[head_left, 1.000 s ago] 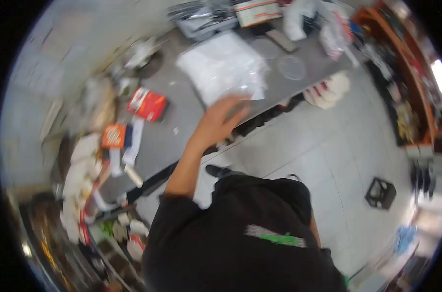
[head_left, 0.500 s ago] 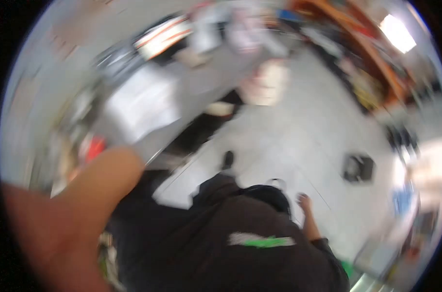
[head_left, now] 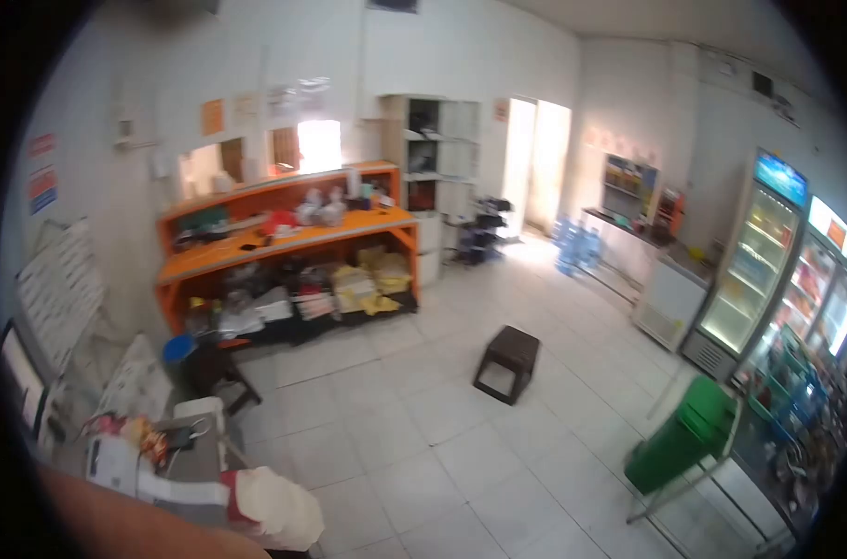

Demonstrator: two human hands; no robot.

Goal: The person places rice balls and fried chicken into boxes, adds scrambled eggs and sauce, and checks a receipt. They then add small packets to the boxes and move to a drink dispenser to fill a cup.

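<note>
A blurred bare arm (head_left: 135,522), seemingly my left, crosses the lower left corner; its hand does not show. Closest to it are a white machine (head_left: 177,494) on a desk and a cream cloth-like item (head_left: 279,508) with a red edge. A small patterned bundle and a dark device with a cable lie just behind the machine. My right hand is out of view, so what it touches or holds cannot be seen.
A dark brown stool (head_left: 507,361) stands mid-floor. To the right are a green bin (head_left: 680,433), a metal-legged table with bottles, and glass-door fridges (head_left: 754,270). An orange counter (head_left: 293,238) with bags beneath lines the back wall, near shelves and a bright doorway (head_left: 535,168).
The view has swung up and right, from my dark shirt and the floor to the whole room. My right hand and feet have left the picture; the left arm sits lower.
</note>
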